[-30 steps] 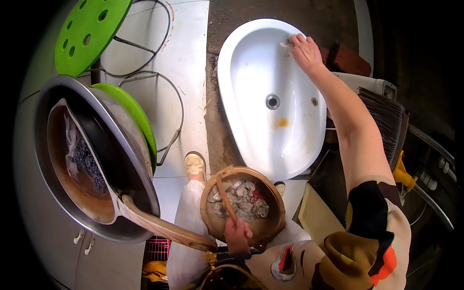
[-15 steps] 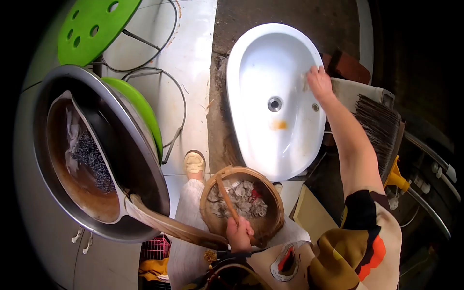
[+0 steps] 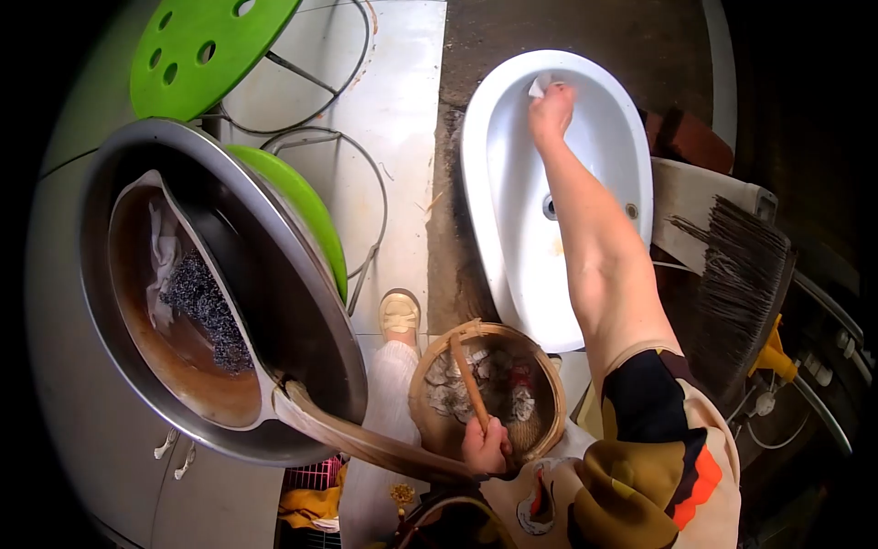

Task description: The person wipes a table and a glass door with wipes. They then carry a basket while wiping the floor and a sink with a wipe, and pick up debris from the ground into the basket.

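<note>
My left hand [image 3: 487, 446] is closed round the wooden handle of a round basket [image 3: 422, 403], which holds crumpled grey scraps and something red. Up at the far end of a white washbasin [image 3: 494, 229], my right hand [image 3: 552, 108] pinches a small whitish piece [image 3: 540, 87] against the inner wall. My right forearm crosses over the basin and partly covers its drain [image 3: 549, 208]. A faint orange stain shows below the drain.
At the left, a large metal bowl [image 3: 215, 146] holds a brown wooden-handled scoop [image 3: 366, 442] with dark granules. Behind it are green stools [image 3: 215, 55]. A dark broom [image 3: 736, 284], a yellow part [image 3: 776, 352] and pipes [image 3: 828, 306] lie at the right.
My right hand has moved from the basin's right rim to its far inner wall. The view has shifted, so basin and basket appear farther right. The scraps in the basket have shifted.
</note>
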A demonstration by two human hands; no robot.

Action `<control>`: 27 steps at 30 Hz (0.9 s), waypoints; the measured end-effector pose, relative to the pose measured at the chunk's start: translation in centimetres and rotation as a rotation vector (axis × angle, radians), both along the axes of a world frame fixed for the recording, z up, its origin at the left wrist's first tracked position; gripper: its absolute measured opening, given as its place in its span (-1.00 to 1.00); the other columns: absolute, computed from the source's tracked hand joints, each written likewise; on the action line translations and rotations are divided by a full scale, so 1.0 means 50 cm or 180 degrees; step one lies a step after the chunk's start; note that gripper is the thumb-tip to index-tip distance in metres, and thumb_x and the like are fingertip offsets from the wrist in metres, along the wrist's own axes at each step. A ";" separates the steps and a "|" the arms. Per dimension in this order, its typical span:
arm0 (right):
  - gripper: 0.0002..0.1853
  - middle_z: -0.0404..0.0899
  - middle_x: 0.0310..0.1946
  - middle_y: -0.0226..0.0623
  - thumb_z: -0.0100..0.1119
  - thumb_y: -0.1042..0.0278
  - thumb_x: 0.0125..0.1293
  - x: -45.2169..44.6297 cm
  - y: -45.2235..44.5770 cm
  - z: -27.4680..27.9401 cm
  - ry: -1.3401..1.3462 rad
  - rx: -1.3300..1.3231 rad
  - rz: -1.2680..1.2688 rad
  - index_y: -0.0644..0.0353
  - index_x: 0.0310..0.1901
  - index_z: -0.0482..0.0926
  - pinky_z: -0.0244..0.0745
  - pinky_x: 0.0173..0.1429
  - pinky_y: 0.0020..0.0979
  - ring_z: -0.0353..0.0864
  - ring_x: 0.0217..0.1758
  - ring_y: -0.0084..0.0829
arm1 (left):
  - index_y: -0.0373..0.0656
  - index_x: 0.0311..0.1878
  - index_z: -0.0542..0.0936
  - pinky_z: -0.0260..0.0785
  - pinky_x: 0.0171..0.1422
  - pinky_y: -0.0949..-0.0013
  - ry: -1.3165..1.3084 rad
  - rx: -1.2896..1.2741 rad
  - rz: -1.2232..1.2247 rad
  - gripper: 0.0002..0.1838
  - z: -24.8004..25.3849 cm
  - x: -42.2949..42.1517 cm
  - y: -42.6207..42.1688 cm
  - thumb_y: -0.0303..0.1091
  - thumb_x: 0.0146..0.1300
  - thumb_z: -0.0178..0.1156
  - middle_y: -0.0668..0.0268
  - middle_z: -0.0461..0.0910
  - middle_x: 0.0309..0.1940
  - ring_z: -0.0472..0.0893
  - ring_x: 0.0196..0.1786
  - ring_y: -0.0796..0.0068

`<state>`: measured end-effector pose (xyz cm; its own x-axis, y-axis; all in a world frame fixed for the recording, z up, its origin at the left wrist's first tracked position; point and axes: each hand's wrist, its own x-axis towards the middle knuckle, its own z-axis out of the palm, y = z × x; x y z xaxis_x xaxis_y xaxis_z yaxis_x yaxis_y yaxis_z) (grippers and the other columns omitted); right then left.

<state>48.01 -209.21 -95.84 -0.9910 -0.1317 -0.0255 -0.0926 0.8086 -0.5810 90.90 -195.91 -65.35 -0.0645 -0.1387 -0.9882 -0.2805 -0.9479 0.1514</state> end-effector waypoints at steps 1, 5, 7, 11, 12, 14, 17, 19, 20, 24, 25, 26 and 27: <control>-0.74 0.44 -0.08 0.02 0.06 0.44 0.06 0.016 -0.009 -0.023 -0.0279 0.0010 -0.0094 0.30 -0.18 0.55 0.35 0.13 -0.20 0.45 -0.01 0.00 | -0.18 -0.20 0.30 0.22 -0.53 0.42 -0.0016 -0.0044 -0.0157 -0.88 0.000 0.004 0.001 -0.35 0.35 -0.03 0.33 0.33 -0.59 0.27 -0.63 0.55; -0.79 0.49 -0.16 0.03 0.07 0.39 0.07 0.099 0.009 -0.039 -0.0104 0.0850 0.1397 0.32 -0.31 0.58 0.38 0.10 -0.15 0.46 -0.03 0.00 | -0.18 -0.22 0.31 0.21 -0.54 0.45 -0.0037 0.0060 0.0060 -0.87 -0.003 0.005 -0.004 -0.34 0.34 -0.02 0.33 0.33 -0.60 0.27 -0.64 0.55; -0.79 0.49 -0.21 0.00 0.11 0.33 0.06 0.147 0.041 -0.062 -0.0225 0.0941 0.1728 0.31 -0.38 0.58 0.41 0.05 -0.15 0.46 -0.07 -0.02 | -0.21 -0.25 0.33 0.19 -0.56 0.48 -0.0115 0.0069 0.0109 -0.87 -0.004 -0.010 -0.009 -0.36 0.33 0.00 0.34 0.35 -0.62 0.28 -0.65 0.58; -0.82 0.43 -0.28 -0.11 0.11 0.29 0.05 0.301 0.227 -0.032 -0.0600 0.1358 0.2588 0.25 -0.45 0.54 0.44 -0.02 -0.19 0.42 -0.14 -0.14 | -0.17 -0.25 0.32 0.21 -0.53 0.47 0.0135 0.0157 0.0287 -0.90 -0.014 0.009 -0.002 -0.36 0.37 -0.05 0.34 0.32 -0.59 0.28 -0.61 0.56; -0.83 0.42 -0.30 -0.14 0.09 0.30 0.06 0.343 0.289 -0.030 -0.0697 0.1499 0.2754 0.23 -0.47 0.53 0.44 -0.04 -0.20 0.42 -0.14 -0.16 | -0.15 -0.24 0.32 0.21 -0.52 0.46 0.0236 0.0148 0.0271 -0.90 -0.017 0.012 -0.001 -0.34 0.39 -0.06 0.34 0.31 -0.58 0.28 -0.59 0.55; -0.85 0.41 -0.33 -0.20 0.09 0.32 0.05 0.431 0.429 -0.013 -0.0933 0.1520 0.2829 0.21 -0.46 0.54 0.45 -0.05 -0.19 0.42 -0.14 -0.20 | -0.12 -0.29 0.31 0.22 -0.49 0.46 0.0126 0.0153 0.0118 -0.87 -0.007 0.001 -0.007 -0.32 0.39 -0.06 0.35 0.30 -0.58 0.28 -0.59 0.56; -0.86 0.47 -0.20 -0.23 0.10 0.35 0.04 0.476 0.581 0.080 -0.1777 0.2314 0.2360 0.22 -0.46 0.58 0.48 -0.01 -0.25 0.44 -0.02 -0.25 | -0.09 -0.34 0.28 0.21 -0.48 0.46 0.0159 0.0160 0.0007 -0.82 0.001 0.003 -0.008 -0.29 0.39 -0.06 0.37 0.29 -0.60 0.28 -0.59 0.55; -0.85 0.49 -0.18 -0.24 0.10 0.40 0.04 0.433 0.672 0.050 -0.1276 0.3456 0.3080 0.20 -0.38 0.64 0.49 -0.02 -0.24 0.46 -0.01 -0.26 | -0.14 -0.28 0.30 0.20 -0.49 0.51 0.0077 0.0129 0.0017 -0.87 0.005 0.002 -0.005 -0.33 0.37 -0.06 0.37 0.31 -0.60 0.30 -0.60 0.58; -0.85 0.49 -0.18 -0.24 0.08 0.42 0.05 0.383 0.679 0.065 -0.1070 0.3761 0.3295 0.17 -0.38 0.65 0.48 -0.03 -0.28 0.46 -0.02 -0.25 | -0.16 -0.25 0.32 0.19 -0.50 0.53 0.0048 0.0111 0.0030 -0.90 0.009 0.003 -0.003 -0.35 0.37 -0.07 0.38 0.32 -0.61 0.31 -0.61 0.60; -0.90 0.39 -0.28 -0.30 0.10 0.37 -0.05 0.160 0.582 0.090 0.0770 0.3222 0.3470 0.12 -0.48 0.59 0.44 -0.12 -0.35 0.43 -0.15 -0.32 | -0.13 -0.27 0.30 0.17 -0.50 0.53 0.0141 0.0130 -0.0017 -0.89 0.010 0.011 -0.006 -0.35 0.37 -0.07 0.41 0.31 -0.60 0.29 -0.60 0.62; -0.90 0.40 -0.29 -0.32 0.11 0.37 -0.06 0.112 0.533 0.101 0.0972 0.3065 0.3399 0.12 -0.49 0.60 0.44 -0.12 -0.36 0.42 -0.12 -0.35 | -0.12 -0.29 0.28 0.17 -0.50 0.52 0.0057 0.0173 -0.0025 -0.88 0.011 0.008 -0.009 -0.35 0.37 -0.07 0.42 0.29 -0.59 0.27 -0.59 0.62; -0.90 0.40 -0.30 -0.35 0.12 0.37 -0.08 0.071 0.491 0.113 0.1155 0.2896 0.3325 0.12 -0.50 0.61 0.44 -0.13 -0.37 0.41 -0.10 -0.37 | -0.12 -0.30 0.28 0.17 -0.49 0.52 0.0086 0.0178 -0.0012 -0.88 0.011 0.009 -0.007 -0.34 0.37 -0.07 0.42 0.29 -0.59 0.27 -0.59 0.63; -0.89 0.40 -0.31 -0.33 0.12 0.37 -0.07 0.020 0.452 0.130 0.1165 0.2697 0.3487 0.13 -0.49 0.60 0.44 -0.11 -0.35 0.42 -0.10 -0.35 | -0.12 -0.30 0.28 0.17 -0.49 0.52 0.0114 0.0170 -0.0001 -0.88 0.010 0.010 -0.005 -0.34 0.37 -0.07 0.42 0.28 -0.59 0.26 -0.59 0.63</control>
<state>49.03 -186.63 -89.36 -0.3692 -0.8947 -0.2515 -0.9215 0.3173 0.2242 91.40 -196.17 -64.83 -0.1001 -0.0858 -0.9913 -0.2761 -0.9548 0.1105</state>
